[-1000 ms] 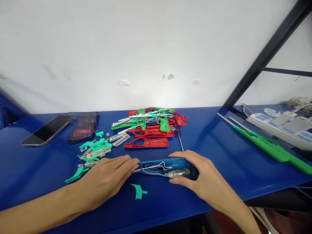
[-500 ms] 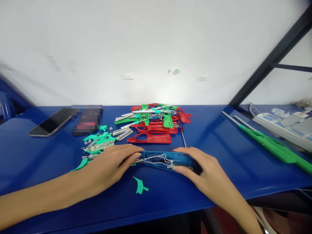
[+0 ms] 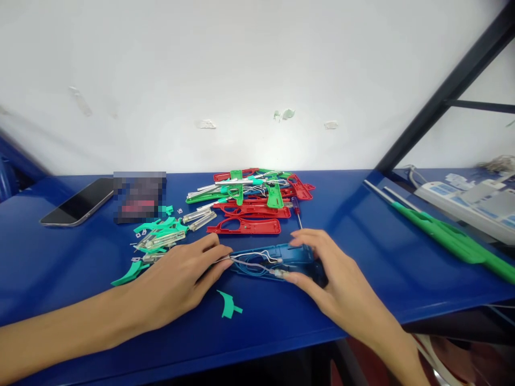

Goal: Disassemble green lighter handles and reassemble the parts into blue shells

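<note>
A blue half-casing (image 3: 298, 254), shaped like the handle of a long-nosed lighter, lies hollow side up at the front of the table. White wires (image 3: 253, 262) run along inside it to a small whitish fitting (image 3: 278, 273). My left hand (image 3: 185, 273) pinches the wires' left end between thumb and fingers at the casing's narrow end. My right hand (image 3: 333, 273) curves around the wide end, thumb against the fitting and fingertips at the far edge. The palm side hides part of that end. A loose green trigger-like piece (image 3: 228, 304) lies in front.
Behind are red half-casings (image 3: 257, 226), a heap of green and metal parts, and a screwdriver (image 3: 295, 206). Green pieces with clear tanks (image 3: 201, 219) lie left, near a phone (image 3: 80, 202). Green long lighters (image 3: 438, 233) and a power strip (image 3: 470, 201) are right.
The right fingers have lifted and spread a little along the casing's far edge. The wires now lie raised and straighter toward my left fingertips. The view has shifted slightly.
</note>
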Tool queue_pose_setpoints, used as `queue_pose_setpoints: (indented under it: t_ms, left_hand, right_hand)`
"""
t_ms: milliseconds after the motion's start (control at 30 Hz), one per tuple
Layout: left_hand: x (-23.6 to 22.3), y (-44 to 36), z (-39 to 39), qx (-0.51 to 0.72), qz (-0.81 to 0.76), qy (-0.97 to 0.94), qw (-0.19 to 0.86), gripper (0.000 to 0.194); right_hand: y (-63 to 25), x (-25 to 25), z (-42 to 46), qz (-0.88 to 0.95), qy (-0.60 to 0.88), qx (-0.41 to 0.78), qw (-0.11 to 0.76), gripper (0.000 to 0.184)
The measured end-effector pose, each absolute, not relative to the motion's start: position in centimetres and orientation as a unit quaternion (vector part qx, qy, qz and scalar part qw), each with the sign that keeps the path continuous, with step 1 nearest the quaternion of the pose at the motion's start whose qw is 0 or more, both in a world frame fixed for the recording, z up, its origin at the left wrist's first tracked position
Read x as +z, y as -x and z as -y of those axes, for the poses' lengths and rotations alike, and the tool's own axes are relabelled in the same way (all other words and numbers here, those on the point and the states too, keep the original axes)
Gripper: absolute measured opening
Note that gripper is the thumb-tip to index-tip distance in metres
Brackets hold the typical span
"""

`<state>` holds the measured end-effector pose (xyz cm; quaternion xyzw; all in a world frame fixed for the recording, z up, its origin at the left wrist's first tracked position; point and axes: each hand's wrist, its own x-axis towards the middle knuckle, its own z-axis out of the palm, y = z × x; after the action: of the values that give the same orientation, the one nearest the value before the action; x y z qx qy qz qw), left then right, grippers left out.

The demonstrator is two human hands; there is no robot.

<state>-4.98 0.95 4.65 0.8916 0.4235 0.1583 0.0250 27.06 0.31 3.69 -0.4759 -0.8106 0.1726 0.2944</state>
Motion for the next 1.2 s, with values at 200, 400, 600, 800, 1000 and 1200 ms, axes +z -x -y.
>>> queue_pose_setpoints:
  t_ms: [200,400,600,800,1000,1200]
  left_hand:
    - [4.44,4.76,-1.1,0.155,-0.388,-0.906,-0.066,0.047]
    - [4.33,4.35,-0.78,0.161,-0.396,-0.898,-0.105,0.037]
    - [4.83,4.09,-0.83,0.142,-0.351,-0.912,-0.159,0.037]
    - [4.87,4.38,-0.77,0.122,-0.325,-0.915,-0.204,0.037]
    - [4.48,4.84,-0.64,0.099,-0.302,-0.922,-0.222,0.03]
    - [4.63,4.61,-0.61,0.101,-0.303,-0.923,-0.217,0.025]
  right_hand:
    - [-26.95,4.06,-0.09,0.838,0.459,0.145,0.256,0.016]
    - [-26.85,4.19,-0.31,0.853,0.43,0.119,0.271,0.017]
    - [-26.89,4.19,-0.3,0.858,0.425,0.116,0.265,0.021]
    - [-26.89,4.27,-0.3,0.874,0.403,0.099,0.254,0.019]
    - [-26.69,4.57,-0.16,0.876,0.409,0.092,0.237,0.027]
    - [-26.83,4.65,-0.11,0.872,0.417,0.12,0.227,0.027]
